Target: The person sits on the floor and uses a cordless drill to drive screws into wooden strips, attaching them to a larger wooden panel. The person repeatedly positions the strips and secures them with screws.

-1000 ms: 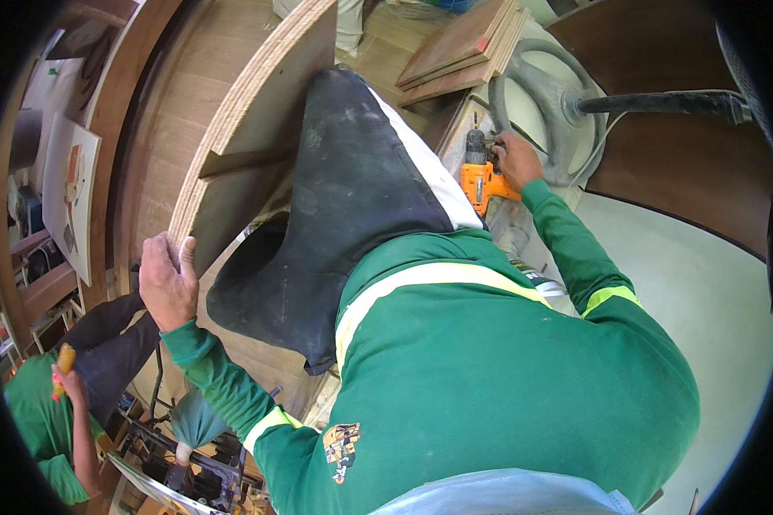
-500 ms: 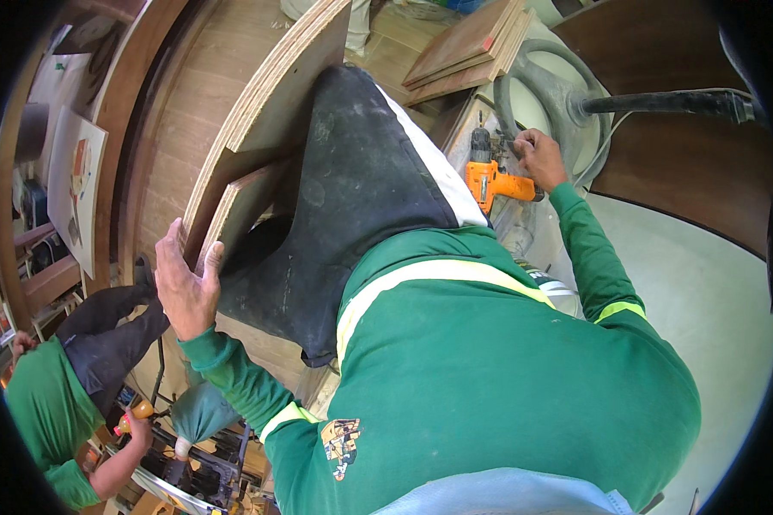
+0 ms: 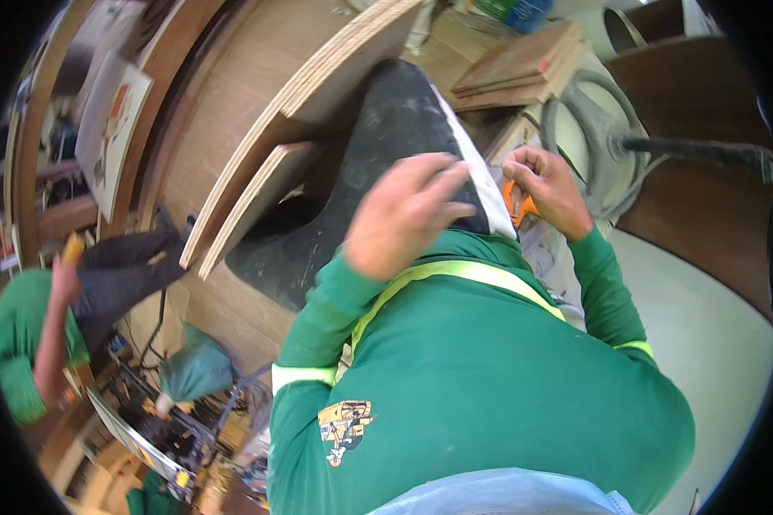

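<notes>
My left hand [image 3: 410,215], slightly blurred, hovers over my dark-trousered leg [image 3: 343,189]. Its fingers are stretched out with the thumb apart, and nothing shows in it. My right hand [image 3: 551,190] is closed in a pinch, thumb against fingers; whatever it may hold is too small to make out. Partly covered by that hand is an orange cordless drill [image 3: 517,206]. To the left of my leg, a large plywood panel [image 3: 305,90] and a smaller plywood panel [image 3: 253,202] stand on edge, apart from both hands.
Stacked brown boards [image 3: 511,69] lie ahead on the right, beside a dusty round vacuum lid [image 3: 605,124] with a dark hose [image 3: 696,148]. At the left, a person in a green shirt [image 3: 26,326] raises a bottle [image 3: 73,249]. Cluttered machinery [image 3: 167,403] stands below.
My left hand has come off the plywood edge and moved right, over my leg. My right hand now covers more of the drill, in a pinch. The other person has raised the bottle.
</notes>
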### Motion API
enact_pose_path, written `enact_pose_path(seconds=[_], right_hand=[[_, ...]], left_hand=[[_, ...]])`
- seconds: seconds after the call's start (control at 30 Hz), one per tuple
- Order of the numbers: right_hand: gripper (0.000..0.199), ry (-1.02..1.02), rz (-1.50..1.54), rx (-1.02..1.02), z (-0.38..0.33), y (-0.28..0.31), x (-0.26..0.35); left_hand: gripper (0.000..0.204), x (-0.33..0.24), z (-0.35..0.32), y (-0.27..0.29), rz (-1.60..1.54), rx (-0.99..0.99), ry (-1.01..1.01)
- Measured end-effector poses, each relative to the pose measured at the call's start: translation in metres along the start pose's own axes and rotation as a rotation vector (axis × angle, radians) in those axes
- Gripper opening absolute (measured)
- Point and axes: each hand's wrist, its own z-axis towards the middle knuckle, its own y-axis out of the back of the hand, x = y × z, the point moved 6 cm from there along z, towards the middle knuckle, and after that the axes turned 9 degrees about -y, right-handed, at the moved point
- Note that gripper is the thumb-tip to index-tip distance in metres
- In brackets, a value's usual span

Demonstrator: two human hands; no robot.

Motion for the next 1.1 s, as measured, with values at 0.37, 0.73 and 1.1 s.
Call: enact_pose_path(seconds=[0.37, 0.73, 1.1], right_hand=[[0.025, -0.004, -0.035, -0.002, -0.020, -0.026, -0.010], [0.092, 0.019, -1.142, -0.124, -0.029, 0.042, -0.134], [0.072, 0.130, -0.900, -0.174, 0.002, 0.067, -0.179]], left_hand=[[0.024, 0.030, -0.015, -0.052, -0.046, 0.072, 0.058], [0.011, 0.078, -0.154, 0.100, 0.300, -0.487, 0.457], [0.019, 0.116, -0.192, 0.114, 0.171, -0.797, 0.668]])
